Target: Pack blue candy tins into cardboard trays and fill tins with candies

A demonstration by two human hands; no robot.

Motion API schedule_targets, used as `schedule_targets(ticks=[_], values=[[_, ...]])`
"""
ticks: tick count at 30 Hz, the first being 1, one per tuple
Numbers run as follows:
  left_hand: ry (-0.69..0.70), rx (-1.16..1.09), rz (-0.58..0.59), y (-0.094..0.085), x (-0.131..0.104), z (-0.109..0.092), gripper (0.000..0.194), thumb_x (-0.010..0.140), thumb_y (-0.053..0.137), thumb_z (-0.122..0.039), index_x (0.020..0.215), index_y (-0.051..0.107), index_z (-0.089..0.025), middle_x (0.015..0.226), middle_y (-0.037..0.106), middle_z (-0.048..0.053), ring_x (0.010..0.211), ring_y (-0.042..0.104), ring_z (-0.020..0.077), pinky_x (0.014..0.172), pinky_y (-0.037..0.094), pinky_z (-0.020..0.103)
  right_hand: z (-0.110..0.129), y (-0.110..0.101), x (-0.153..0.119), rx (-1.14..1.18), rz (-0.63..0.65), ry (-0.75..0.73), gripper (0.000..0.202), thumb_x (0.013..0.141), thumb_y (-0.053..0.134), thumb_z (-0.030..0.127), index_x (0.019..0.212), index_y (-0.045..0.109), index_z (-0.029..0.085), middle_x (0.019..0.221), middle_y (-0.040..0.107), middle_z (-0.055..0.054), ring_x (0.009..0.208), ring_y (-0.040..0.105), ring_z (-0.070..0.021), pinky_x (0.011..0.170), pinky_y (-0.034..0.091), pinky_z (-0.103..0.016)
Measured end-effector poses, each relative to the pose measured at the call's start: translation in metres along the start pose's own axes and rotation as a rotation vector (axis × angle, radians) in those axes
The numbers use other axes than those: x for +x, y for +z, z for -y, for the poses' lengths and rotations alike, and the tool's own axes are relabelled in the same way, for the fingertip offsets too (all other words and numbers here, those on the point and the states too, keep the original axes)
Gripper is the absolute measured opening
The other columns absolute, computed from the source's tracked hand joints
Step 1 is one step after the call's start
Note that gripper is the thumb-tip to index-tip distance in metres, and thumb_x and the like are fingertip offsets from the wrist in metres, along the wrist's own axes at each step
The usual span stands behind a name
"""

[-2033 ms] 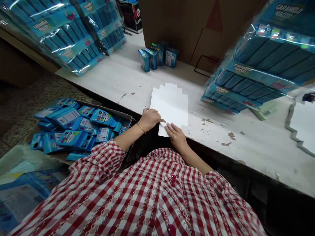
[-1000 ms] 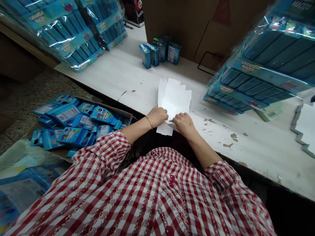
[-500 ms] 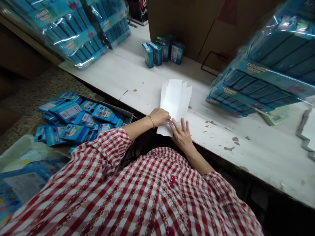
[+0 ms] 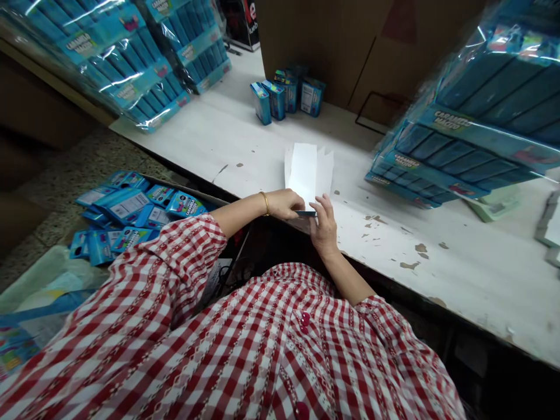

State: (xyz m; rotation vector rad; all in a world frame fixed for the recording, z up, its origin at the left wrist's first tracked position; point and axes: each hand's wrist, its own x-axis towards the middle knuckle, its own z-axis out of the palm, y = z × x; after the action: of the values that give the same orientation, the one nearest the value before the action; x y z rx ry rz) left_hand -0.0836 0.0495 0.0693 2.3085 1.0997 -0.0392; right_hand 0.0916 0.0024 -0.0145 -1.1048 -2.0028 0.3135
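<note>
A partly folded carton (image 4: 303, 172), white on its inner side, lies at the front edge of the white table. My left hand (image 4: 284, 203), with a gold bangle at the wrist, closes its fingers on the carton's near left corner. At the near right corner my right hand (image 4: 324, 227) has its thumb and fingers round the edge. Between the hands the near end stands folded up, and a thin dark blue strip of its outer side shows.
Small blue boxes (image 4: 261, 104) stand at the back of the table (image 4: 201, 140). Wrapped display stacks rise at left (image 4: 126, 64) and right (image 4: 437, 146). Blue packets (image 4: 126, 204) fill a carton at lower left. Behind is a brown cardboard sheet (image 4: 324, 46).
The carton's near flap, which hung over the table edge, is now folded up. My right hand's fingers have gone from spread flat to curled round the corner.
</note>
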Motion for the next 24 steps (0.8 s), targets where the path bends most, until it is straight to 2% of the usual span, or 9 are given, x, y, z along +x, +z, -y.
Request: schedule_targets(ticks=[3,8,12,16,21,24], values=[[0.004,0.039,0.013,0.0000,0.0003,0.0039,0.017,0.072,0.055,-0.015,0.080,0.070,-0.017,0.067,0.067,-0.001,0.059,0.054,0.0103,0.059,0.034,0.021,0.0000,-0.0023,0.0025,0.034,0.036,0.019,0.033,0.089,0.034,0.014,0.117,0.050,0.020,0.132,0.047,-0.012,0.136,0.029,-0.0233,0.106,0.036,-0.049],[0.010,0.000,0.003,0.0017,0.0057,0.0072,0.013,0.075,0.056,-0.018,0.076,0.069,-0.017,0.059,0.064,-0.003,0.056,0.051,0.0090,0.057,0.033,0.020,-0.0006,-0.0056,0.0012,0.065,0.066,0.040,0.034,0.087,0.038,0.015,0.119,0.049,0.021,0.137,0.042,-0.012,0.138,0.025,-0.0232,0.106,0.035,-0.049],[-0.042,-0.048,0.001,0.0032,0.0058,0.0080,0.015,0.076,0.055,-0.019,0.078,0.069,-0.016,0.061,0.064,-0.003,0.057,0.052,0.0087,0.058,0.033,0.019,0.0055,-0.0050,0.0012,0.066,0.059,0.046,0.038,0.087,0.038,0.014,0.123,0.046,0.021,0.143,0.035,-0.011,0.139,0.022,-0.0232,0.108,0.032,-0.049],[-0.011,-0.016,0.008,0.0046,0.0049,0.0065,0.018,0.080,0.052,-0.021,0.079,0.069,-0.016,0.068,0.067,-0.001,0.060,0.053,0.0087,0.059,0.033,0.019,0.0084,-0.0052,0.0048,0.136,0.075,0.015,0.044,0.084,0.041,0.012,0.127,0.045,0.025,0.147,0.030,-0.007,0.140,0.017,-0.0232,0.109,0.030,-0.051],[-0.036,0.058,0.019,0.0052,0.0069,0.0026,0.021,0.084,0.048,-0.024,0.084,0.067,-0.017,0.074,0.068,0.001,0.063,0.055,0.0107,0.059,0.033,0.020,0.0051,-0.0062,0.0028,0.215,0.051,0.055,0.047,0.083,0.043,0.012,0.127,0.044,0.028,0.149,0.026,-0.006,0.137,0.026,-0.0235,0.104,0.037,-0.052],[-0.046,0.093,0.002,0.0042,0.0064,0.0013,0.023,0.086,0.046,-0.027,0.084,0.067,-0.017,0.075,0.068,0.002,0.064,0.056,0.0113,0.058,0.033,0.020,0.0078,-0.0047,-0.0013,0.204,0.025,0.089,0.048,0.084,0.041,0.013,0.129,0.042,0.029,0.151,0.021,-0.006,0.138,0.025,-0.0236,0.104,0.037,-0.052]])
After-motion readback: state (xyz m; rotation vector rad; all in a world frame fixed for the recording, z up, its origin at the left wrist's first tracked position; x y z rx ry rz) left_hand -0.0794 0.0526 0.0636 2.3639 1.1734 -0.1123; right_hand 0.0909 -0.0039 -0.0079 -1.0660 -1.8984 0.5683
